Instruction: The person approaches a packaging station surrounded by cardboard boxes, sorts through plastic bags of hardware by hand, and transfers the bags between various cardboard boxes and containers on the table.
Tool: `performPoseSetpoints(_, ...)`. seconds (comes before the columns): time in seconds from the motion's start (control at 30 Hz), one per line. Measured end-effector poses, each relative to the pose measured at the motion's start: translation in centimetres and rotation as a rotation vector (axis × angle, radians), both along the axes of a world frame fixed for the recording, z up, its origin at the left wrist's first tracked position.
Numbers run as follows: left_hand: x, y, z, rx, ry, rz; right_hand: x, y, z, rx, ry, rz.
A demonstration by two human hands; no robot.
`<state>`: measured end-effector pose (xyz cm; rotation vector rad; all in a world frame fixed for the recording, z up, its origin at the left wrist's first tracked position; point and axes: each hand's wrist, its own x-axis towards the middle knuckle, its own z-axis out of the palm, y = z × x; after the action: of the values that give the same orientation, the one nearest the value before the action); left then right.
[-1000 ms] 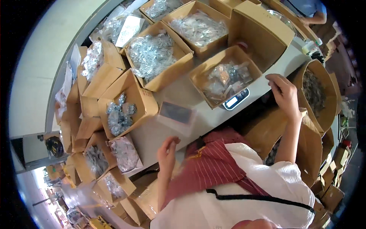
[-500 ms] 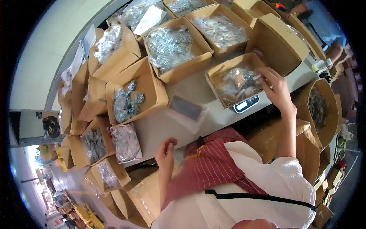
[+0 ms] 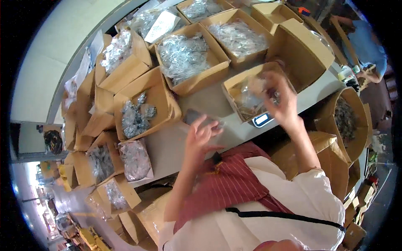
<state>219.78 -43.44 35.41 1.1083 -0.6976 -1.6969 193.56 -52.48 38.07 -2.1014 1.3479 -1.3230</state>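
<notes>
My right hand [image 3: 281, 100] hovers, blurred, over an open cardboard box [image 3: 233, 80] of clear-bagged metal parts that stands on a grey scale [image 3: 261, 119]. Its fingers are curled near a clear bag in the box; whether they grip anything is not visible. My left hand [image 3: 202, 137] reaches over the grey table [image 3: 167, 144] with fingers spread, its fingertips at a small flat clear bag [image 3: 193, 116] lying there. I cannot tell if they touch it.
Several open cardboard boxes of bagged metal parts [image 3: 184, 58] crowd the table's far side and left end. More boxes [image 3: 343, 121] stand on the floor at the right. Another person in a blue top [image 3: 364, 46] works at the far right.
My left hand rose from the table's near edge up to the small clear bag. My right hand moved from the scale's right side to over the box on it.
</notes>
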Motion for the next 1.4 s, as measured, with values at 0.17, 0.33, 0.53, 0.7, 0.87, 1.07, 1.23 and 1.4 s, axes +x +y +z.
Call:
performPoseSetpoints(0.17, -1.4, -3.9, -1.3, 0.211, 0.503, -0.21, 2.0, 2.9, 0.4, -0.107, 0.232, 0.745)
performPoseSetpoints(0.33, -1.4, -5.3, -3.2, 0.17, 0.266, -0.319, -4.9, -4.5, -3.9, 0.077, 0.576, -0.043)
performPoseSetpoints(0.53, -2.2, -6.9, -1.8, 0.064, 0.259, -0.378, -8.1, -6.7, -6.7, 0.142, 0.826, -0.157)
performPoseSetpoints(0.7, -2.3, -7.3, -1.6, 0.092, 0.286, -0.347, -4.7, -2.8, 1.0, 0.286, -0.009, -0.043)
performPoseSetpoints(0.87, -3.1, -8.1, -1.3, 0.199, 0.589, -0.394, -2.1, -3.3, 1.9, 0.601, -0.347, 0.311)
performPoseSetpoints(1.07, -2.6, -7.5, -1.8, 0.196, 0.489, -0.393, -6.4, -8.6, -11.8, 0.364, 0.488, -0.102)
performPoseSetpoints(1.23, -1.5, -6.8, -2.8, 0.162, 0.428, -0.172, -6.0, -7.4, -8.6, 0.516, 0.379, -0.142)
performPoseSetpoints(1.4, -1.6, -6.7, -3.4, 0.123, 0.375, -0.146, -5.7, -5.3, -4.9, 0.355, -0.218, -0.105)
